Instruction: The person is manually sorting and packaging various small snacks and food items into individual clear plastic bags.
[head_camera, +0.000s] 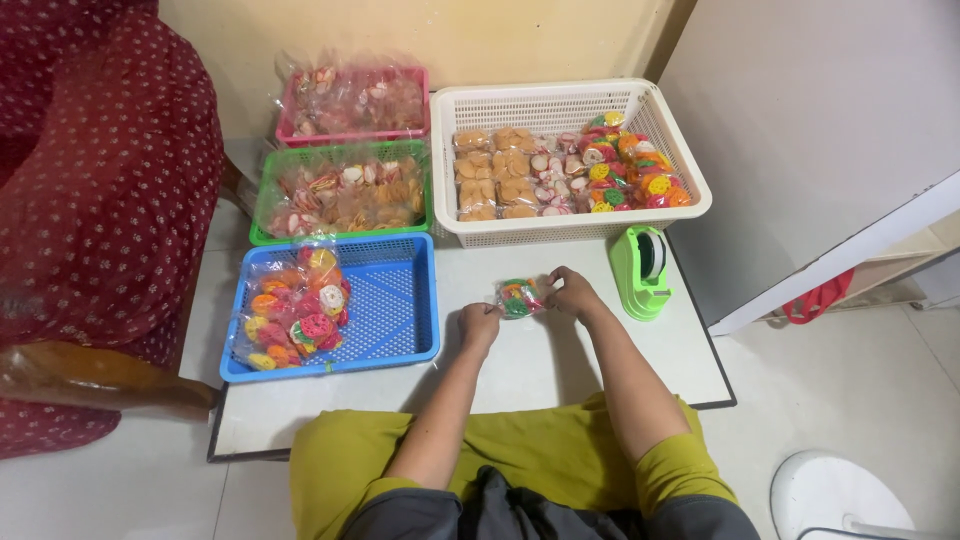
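A small clear packet of colourful snacks (519, 296) lies on the white table (560, 360) between my hands. My right hand (571, 291) grips the packet's right end with closed fingers. Just left of the packet, my left hand (479, 322) rests as a loose fist near the packet's left corner; whether it pinches the wrapper I cannot tell. A green tape dispenser (641, 271) stands just right of my right hand.
A blue basket (400, 300) at the left holds several packets. Behind it are a green basket (345, 195) and a pink basket (352, 102) of packets. A large white basket (570, 110) with sorted packets stands at the back. A person in dark red sits at left (110, 180).
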